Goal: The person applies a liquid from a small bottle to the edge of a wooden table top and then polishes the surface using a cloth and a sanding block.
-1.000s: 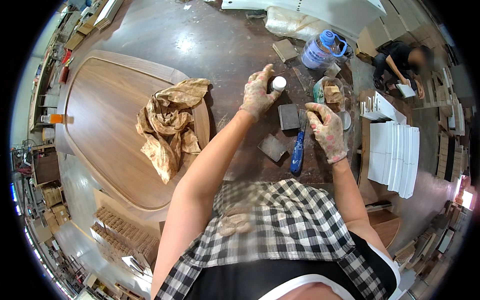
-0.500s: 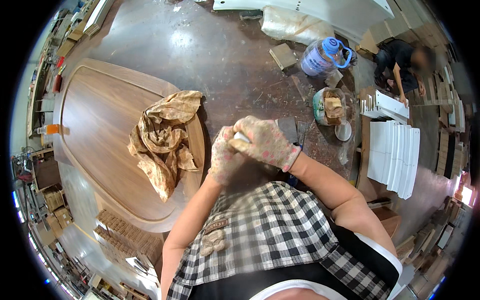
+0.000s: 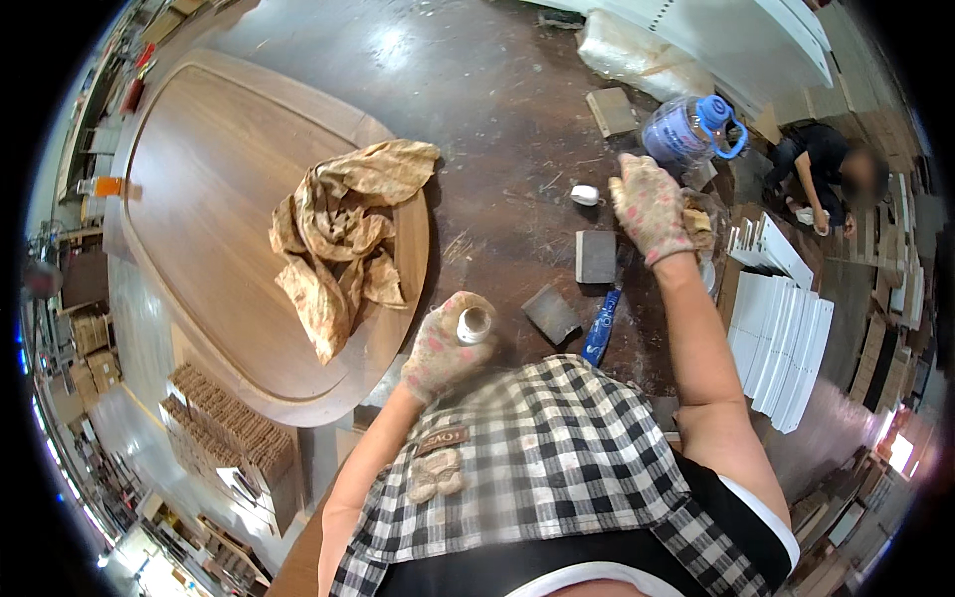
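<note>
My left hand (image 3: 430,360), in a pink-dotted work glove, is closed round a small white bottle (image 3: 474,324) whose uncapped mouth faces up. My right hand (image 3: 652,214), gloved alike, reaches over the table with its fingers stretched out, and nothing shows in it. Just left of its fingers lies a white cap (image 3: 585,195). Beyond them stands a clear plastic jug (image 3: 678,133) with a blue lid and handle. Partly hidden behind the right hand is a tub with tan pieces (image 3: 699,224) in it.
A crumpled brown-stained cloth (image 3: 333,224) lies on a curved wooden panel (image 3: 219,209) at the left. Grey blocks (image 3: 596,261) and a blue-handled tool (image 3: 601,328) are near my front. Beside stacked white panels (image 3: 781,333), another person (image 3: 821,164) crouches at the right.
My hands, together on the white bottle before, have parted. The right has moved away to the far right; the left keeps the bottle. The white cap now lies on the table.
</note>
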`<state>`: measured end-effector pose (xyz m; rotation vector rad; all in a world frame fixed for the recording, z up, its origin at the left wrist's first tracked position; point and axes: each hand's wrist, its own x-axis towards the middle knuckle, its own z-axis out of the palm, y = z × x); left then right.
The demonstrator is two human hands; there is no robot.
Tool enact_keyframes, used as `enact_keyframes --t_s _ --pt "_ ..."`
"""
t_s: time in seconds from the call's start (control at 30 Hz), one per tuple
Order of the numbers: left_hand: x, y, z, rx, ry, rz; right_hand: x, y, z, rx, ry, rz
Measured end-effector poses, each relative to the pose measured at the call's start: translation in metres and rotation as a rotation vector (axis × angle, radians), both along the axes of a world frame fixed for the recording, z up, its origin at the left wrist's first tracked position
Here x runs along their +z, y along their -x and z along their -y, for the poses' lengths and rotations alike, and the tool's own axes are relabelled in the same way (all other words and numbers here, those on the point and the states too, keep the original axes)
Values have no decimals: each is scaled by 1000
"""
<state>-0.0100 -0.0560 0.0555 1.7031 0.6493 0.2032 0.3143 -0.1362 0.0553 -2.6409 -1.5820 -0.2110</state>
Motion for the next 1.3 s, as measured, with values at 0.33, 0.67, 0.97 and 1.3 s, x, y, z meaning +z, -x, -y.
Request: enact_keyframes --t_s 0.33,0.67,0.97,1.3 --pt "-27 23 19 43 0 55 -74 -36 -12 86 20 52" --pt "-51 53 39 157 -123 127 -73 -61 -25 -120 177 -249" --pt "-51 77 49 217 -72 156 -71 -45 -27 22 49 -331" --pt "-30 134 48 435 47 60 50 177 -52 682 184 -1332"
